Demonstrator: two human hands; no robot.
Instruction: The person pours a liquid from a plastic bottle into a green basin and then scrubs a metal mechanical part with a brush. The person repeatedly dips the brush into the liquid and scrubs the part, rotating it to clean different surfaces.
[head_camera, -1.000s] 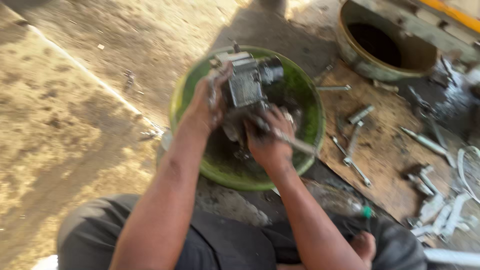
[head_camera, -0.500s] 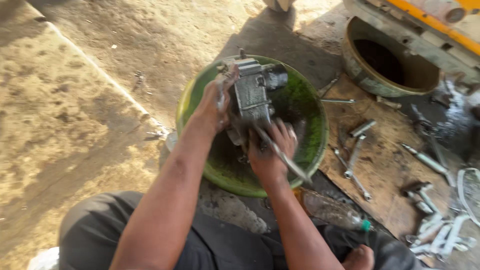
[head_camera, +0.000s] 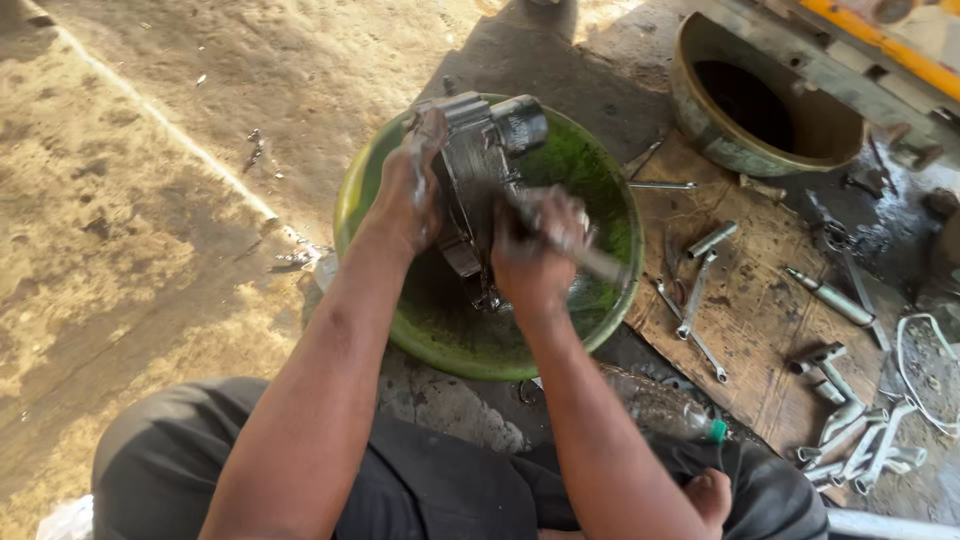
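Observation:
A grey metal engine part (head_camera: 482, 160) stands in a green plastic basin (head_camera: 590, 180) on the ground. My left hand (head_camera: 410, 195) grips the part's left side and holds it upright. My right hand (head_camera: 535, 255) is closed around a brush handle (head_camera: 600, 262) and presses its head against the part's lower right side; the brush head is hidden behind my fingers. Both hands are wet and soapy. A dark round cylinder (head_camera: 522, 122) sticks out at the part's top right.
A brown board (head_camera: 760, 310) to the right carries several wrenches (head_camera: 690, 295) and sockets (head_camera: 850, 440). A metal bowl (head_camera: 750, 110) stands at the back right. A plastic bottle (head_camera: 665, 408) lies by my knee. Bare dirt ground spreads on the left.
The view has shifted closer over the basin. My right hand has moved with the brush along the part's side. My left hand keeps its hold on the part.

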